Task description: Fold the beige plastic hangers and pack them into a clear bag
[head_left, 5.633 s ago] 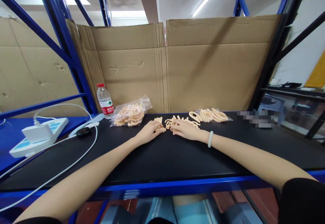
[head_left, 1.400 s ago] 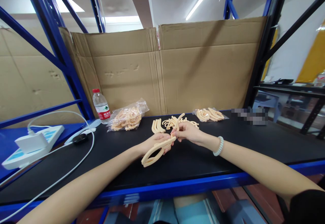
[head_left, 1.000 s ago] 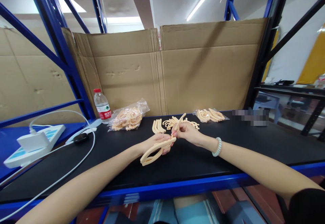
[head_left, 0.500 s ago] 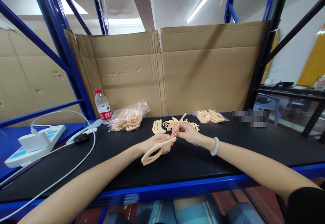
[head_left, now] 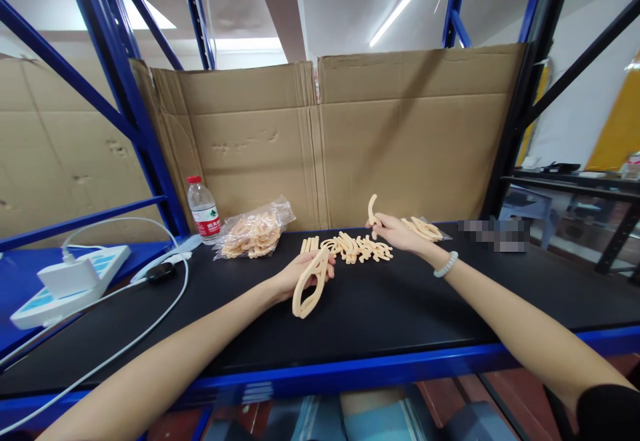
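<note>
My left hand (head_left: 293,273) is closed on a peach plastic loop-shaped piece (head_left: 309,286), held just above the black bench top (head_left: 400,301). My right hand (head_left: 397,232) is raised at the back and pinches a small curved peach piece (head_left: 371,212) that stands upright. Between my hands lies a loose heap of peach plastic pieces (head_left: 356,248). A short row of similar strips (head_left: 309,244) lies beside it, just behind my left hand.
A clear bag of peach pieces (head_left: 253,229) and a water bottle (head_left: 203,206) stand at the back left. An open bag with more pieces (head_left: 425,228) lies at the back right. A white power strip (head_left: 67,280) with cables sits far left. Cardboard sheets (head_left: 320,141) wall the back.
My right hand let go of the joint with the loop piece and moved back and right, now holding a small curved piece. My left hand turned the loop piece more upright.
</note>
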`<state>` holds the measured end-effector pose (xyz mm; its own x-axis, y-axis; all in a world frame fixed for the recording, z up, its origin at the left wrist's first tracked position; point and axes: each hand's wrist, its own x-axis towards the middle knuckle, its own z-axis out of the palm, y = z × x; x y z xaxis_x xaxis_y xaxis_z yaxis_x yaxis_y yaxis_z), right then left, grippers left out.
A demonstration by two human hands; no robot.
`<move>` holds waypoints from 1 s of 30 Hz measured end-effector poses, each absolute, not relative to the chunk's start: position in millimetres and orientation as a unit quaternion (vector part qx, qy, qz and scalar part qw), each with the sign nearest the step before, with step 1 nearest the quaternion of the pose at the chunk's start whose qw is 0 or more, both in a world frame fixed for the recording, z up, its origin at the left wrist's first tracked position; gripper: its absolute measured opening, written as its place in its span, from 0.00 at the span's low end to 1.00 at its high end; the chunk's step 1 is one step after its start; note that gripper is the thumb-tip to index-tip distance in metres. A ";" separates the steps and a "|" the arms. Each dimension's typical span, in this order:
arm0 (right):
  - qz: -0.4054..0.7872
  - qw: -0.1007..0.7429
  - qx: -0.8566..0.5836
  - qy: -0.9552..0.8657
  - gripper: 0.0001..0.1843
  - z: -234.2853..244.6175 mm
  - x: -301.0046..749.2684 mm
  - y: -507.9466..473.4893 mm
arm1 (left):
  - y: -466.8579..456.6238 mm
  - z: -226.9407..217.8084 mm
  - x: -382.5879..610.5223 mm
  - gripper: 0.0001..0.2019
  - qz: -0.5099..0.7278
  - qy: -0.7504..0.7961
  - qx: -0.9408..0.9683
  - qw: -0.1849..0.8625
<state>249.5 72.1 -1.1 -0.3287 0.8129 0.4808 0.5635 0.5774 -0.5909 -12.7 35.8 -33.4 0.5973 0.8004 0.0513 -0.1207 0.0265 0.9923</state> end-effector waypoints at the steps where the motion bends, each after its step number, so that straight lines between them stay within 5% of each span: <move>1: 0.133 0.353 -0.459 -0.805 0.10 -2.9 258.0 77.0 | 36.4 -33.0 -13.6 0.09 0.359 0.297 0.587 0.662; 5: 0.089 0.268 -0.528 -0.801 0.14 -14.1 273.5 89.1 | 34.6 -29.9 -13.6 0.06 0.391 0.320 0.546 0.668; 10: 0.047 0.296 -0.537 -0.789 0.11 -15.5 255.5 79.7 | 28.1 -23.2 -8.3 0.07 0.435 0.327 0.508 0.668; 14: 0.260 0.358 -0.408 -0.798 0.17 -20.2 211.9 48.5 | 23.5 -21.8 -2.8 0.09 0.469 0.306 0.480 0.675; 17: 0.417 0.352 -0.323 -0.774 0.31 -31.7 184.0 28.3 | 21.3 -22.5 -1.2 0.08 0.478 0.304 0.498 0.657; 21: 0.472 0.406 -0.338 -0.705 0.37 -42.3 177.7 23.8 | 20.6 -21.5 -4.8 0.10 0.495 0.400 0.511 0.578; 27: 0.495 0.435 -0.342 -0.670 0.18 -43.9 186.4 33.6 | 16.2 -20.3 -7.4 0.18 0.412 0.447 0.578 0.544; 30: 0.403 0.393 -0.346 -0.750 0.06 -42.6 190.4 36.3 | 14.6 -22.3 -5.9 0.19 0.407 0.435 0.599 0.535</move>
